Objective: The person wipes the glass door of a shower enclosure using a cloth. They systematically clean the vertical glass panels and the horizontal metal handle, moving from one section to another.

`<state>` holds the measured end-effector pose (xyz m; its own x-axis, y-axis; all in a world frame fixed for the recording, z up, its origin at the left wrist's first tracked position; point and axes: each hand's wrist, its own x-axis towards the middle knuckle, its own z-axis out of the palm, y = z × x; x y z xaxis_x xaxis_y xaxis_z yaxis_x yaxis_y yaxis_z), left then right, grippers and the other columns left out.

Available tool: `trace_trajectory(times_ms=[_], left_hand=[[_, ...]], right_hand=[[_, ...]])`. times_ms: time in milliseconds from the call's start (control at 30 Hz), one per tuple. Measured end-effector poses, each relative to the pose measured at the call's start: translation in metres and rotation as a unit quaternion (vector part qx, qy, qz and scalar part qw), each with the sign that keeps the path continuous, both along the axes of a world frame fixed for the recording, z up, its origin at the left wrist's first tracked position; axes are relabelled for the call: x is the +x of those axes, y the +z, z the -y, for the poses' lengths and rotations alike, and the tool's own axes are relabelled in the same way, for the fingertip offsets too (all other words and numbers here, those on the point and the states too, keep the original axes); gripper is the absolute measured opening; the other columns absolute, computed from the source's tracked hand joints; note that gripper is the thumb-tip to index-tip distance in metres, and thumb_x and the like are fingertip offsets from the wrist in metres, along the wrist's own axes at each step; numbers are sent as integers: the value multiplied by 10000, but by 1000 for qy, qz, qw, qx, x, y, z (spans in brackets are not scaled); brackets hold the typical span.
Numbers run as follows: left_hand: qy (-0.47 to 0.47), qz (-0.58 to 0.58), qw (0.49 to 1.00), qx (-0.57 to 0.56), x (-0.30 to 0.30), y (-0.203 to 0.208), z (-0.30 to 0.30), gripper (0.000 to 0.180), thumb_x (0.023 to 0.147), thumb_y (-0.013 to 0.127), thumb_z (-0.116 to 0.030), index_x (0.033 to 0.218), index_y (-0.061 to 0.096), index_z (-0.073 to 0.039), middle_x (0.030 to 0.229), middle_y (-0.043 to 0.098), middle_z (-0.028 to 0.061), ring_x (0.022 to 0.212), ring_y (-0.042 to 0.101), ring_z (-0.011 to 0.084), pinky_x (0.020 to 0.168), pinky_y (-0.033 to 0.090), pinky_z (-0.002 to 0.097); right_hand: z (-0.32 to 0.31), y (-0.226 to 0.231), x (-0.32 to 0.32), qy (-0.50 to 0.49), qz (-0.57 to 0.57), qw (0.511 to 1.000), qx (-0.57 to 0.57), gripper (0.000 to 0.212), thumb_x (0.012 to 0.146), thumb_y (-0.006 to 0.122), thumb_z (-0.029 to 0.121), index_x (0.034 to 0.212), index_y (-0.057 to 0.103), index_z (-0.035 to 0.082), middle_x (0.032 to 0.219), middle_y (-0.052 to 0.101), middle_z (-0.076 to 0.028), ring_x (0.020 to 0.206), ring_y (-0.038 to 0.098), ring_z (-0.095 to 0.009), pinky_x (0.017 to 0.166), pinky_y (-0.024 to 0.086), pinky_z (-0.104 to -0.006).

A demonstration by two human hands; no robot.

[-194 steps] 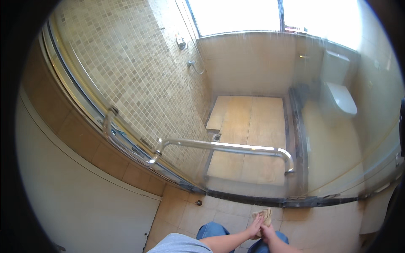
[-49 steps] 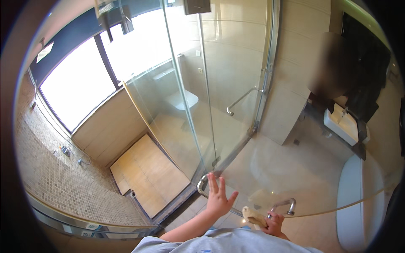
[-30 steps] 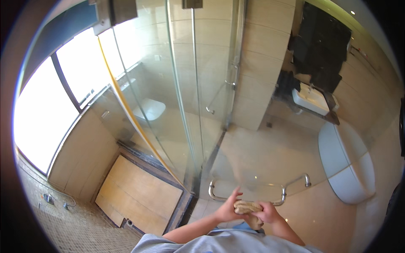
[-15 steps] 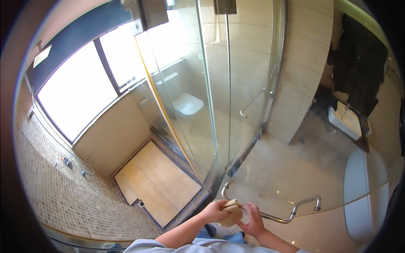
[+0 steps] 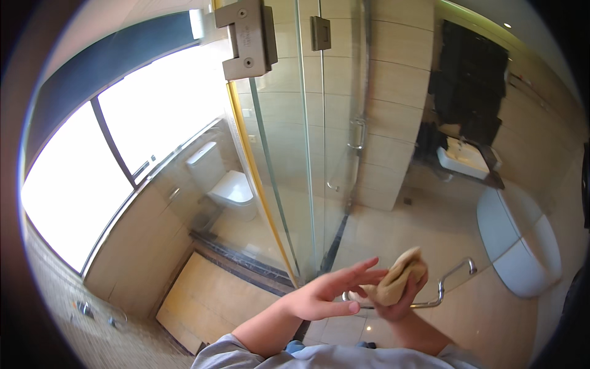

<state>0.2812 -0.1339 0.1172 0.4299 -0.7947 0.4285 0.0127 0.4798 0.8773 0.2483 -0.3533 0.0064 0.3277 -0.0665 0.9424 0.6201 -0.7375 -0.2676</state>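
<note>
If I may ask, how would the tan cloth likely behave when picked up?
The tan cloth is probably floppy, since it bunches into soft folds. It is likely light, being small enough for the right hand to grip.

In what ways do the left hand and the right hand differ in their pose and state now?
The left hand is open with fingers stretched out; the right hand is curled around a beige cloth. The left hand's back shows plainly, whereas the right hand is partly hidden by the cloth. Both are bare.
</note>
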Motion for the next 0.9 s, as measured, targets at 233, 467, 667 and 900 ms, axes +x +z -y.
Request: trace_trajectory(times_ms=[233,467,667,900], left_hand=[[632,481,598,104,52,12,-51,570,909,585,-126,1397,407,107,1503,338,290,1435,237,475,1155,193,537],[745,526,389,128,108,-36,-33,614,962,490,-343,1404,424,78,1549,286,257,1461,154,470,1167,89,586],[729,556,370,150,108,-36,-40,661,990,422,-321,1454,288,130,1556,215,304,1466,94,483,1174,53,568],[727,549,383,158,109,-38,-47,642,988,411,-289,1462,280,123,1564,194,299,1470,76,477,1177,31,564]], right_hand=[[-79,128,60,-225,51,967,-109,902,807,715,536,1434,374,-16,1525,94,-308,1379,183,-531,1083,242,-622],[-97,90,77,-284,33,955,-75,817,792,705,495,1397,444,11,1509,240,-296,1332,264,-570,1042,264,-683],[-93,39,72,-263,18,959,-104,717,824,676,385,1434,407,119,1525,221,-333,1403,167,-572,1098,79,-703],[-125,159,92,-214,100,968,-88,546,778,703,319,1308,612,224,1517,363,-218,1400,229,-533,1117,158,-643]])
